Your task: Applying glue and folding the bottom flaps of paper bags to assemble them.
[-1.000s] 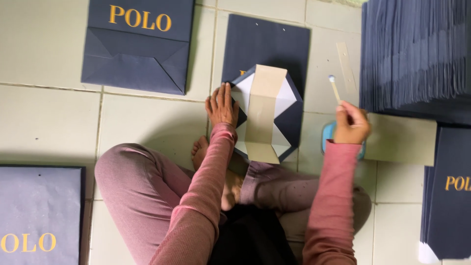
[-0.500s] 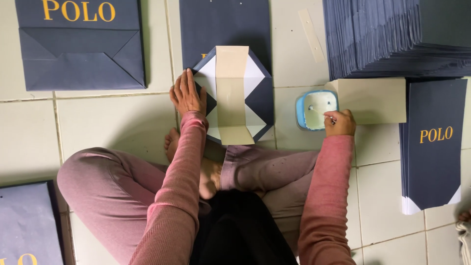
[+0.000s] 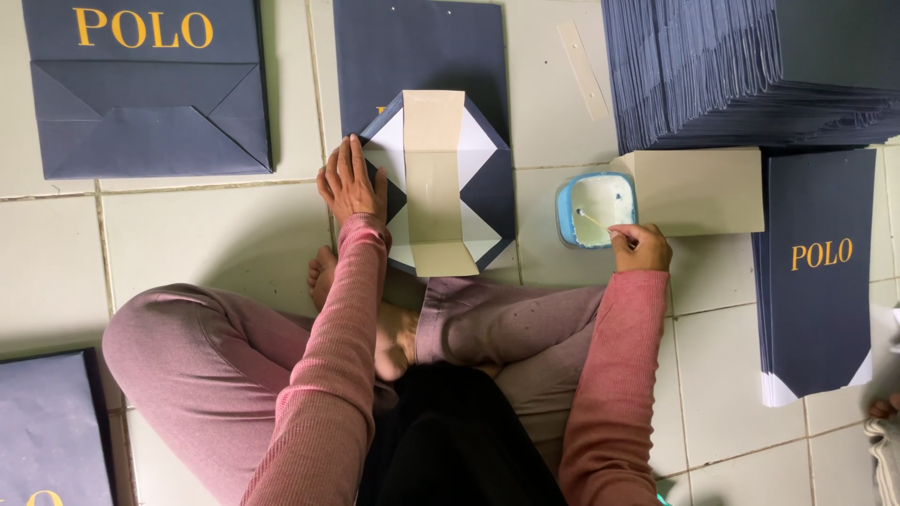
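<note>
1. Since a moment ago the right hand (image 3: 641,247) has stayed at the blue glue tub (image 3: 594,208), fingers pinched round a thin stick (image 3: 592,221) pointing to ten o'clock
2. Left hand (image 3: 352,180) lies flat and open on the unfolded navy bag bottom (image 3: 441,183), which spreads at its three o'clock

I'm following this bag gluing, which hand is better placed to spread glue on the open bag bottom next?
Right hand: it holds the stick dipped in the glue tub. Left hand pins the bag.
</note>
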